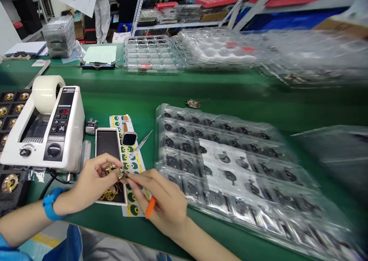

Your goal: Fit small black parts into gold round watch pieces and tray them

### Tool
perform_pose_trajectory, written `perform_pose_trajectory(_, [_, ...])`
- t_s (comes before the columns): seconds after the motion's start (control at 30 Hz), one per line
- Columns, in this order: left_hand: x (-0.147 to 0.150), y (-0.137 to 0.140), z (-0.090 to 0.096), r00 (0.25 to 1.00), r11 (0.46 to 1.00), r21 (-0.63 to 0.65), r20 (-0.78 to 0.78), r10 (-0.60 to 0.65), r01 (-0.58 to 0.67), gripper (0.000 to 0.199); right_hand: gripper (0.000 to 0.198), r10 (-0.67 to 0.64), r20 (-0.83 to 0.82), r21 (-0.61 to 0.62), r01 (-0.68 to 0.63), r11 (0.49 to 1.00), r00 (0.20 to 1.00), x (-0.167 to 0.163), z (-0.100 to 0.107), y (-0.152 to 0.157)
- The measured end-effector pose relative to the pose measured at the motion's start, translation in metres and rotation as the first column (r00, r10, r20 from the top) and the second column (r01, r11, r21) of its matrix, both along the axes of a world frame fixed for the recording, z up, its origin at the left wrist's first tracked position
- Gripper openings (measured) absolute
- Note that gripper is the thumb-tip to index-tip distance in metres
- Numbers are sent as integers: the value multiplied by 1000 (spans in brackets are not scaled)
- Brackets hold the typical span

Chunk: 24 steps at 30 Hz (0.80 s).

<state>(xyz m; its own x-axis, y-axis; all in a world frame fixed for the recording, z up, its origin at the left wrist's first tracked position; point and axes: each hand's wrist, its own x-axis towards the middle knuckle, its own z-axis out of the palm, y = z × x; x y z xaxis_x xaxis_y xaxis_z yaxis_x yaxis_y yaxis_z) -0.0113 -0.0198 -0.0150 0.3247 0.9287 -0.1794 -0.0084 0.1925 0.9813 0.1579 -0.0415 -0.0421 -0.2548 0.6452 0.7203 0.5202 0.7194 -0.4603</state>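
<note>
My left hand (93,180) pinches a small round gold-coloured part (110,169) between thumb and fingers, over the near end of a white-rimmed tray. My right hand (162,201) is closed around a thin tool with an orange end (150,208); its tip meets the round part, and the exact contact is too small to make out. Gold ring-like pieces (109,194) lie in the white-rimmed tray (125,201) below. Under and beside it is a sheet of green and yellow stickers (133,195), with a smartwatch-like square piece (129,139) and a pointed blade (141,144) on top.
A white tape dispenser (64,126) stands left, beside black trays of round gold parts (10,183). A small metal counter (91,126) sits near it. Right of my hands lies a clear compartment tray of dark parts (224,169). More clear trays (152,55) line the back ledge.
</note>
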Motion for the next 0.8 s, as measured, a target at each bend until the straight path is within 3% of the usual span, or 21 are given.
perform_pose_trajectory(0.17, [-3, -11, -14, 977, 983, 177, -211, -5, 43, 31, 13, -83, 11, -30, 83, 996, 997, -7, -4, 3])
perform_pose_trajectory(0.27, [-2, -16, -17, 971, 971, 223, -238, -29, 84, 43, 12, -108, -33, -96, 104, 990, 994, -8, -4, 4])
perform_pose_trajectory(0.5, [3, -17, -16, 978, 965, 233, -195, -78, 123, 40, 11, -140, -29, -216, 130, 968, 990, -10, -5, 7])
perform_pose_trajectory(0.7, [1, -18, -17, 963, 946, 272, -248, -107, 175, 43, 13, -156, -2, -216, 152, 965, 988, -11, -3, 7])
perform_pose_trajectory(0.8, [-1, -19, -18, 962, 958, 226, -243, -123, 180, 42, 14, -104, -79, -225, 84, 971, 991, -11, 1, 7])
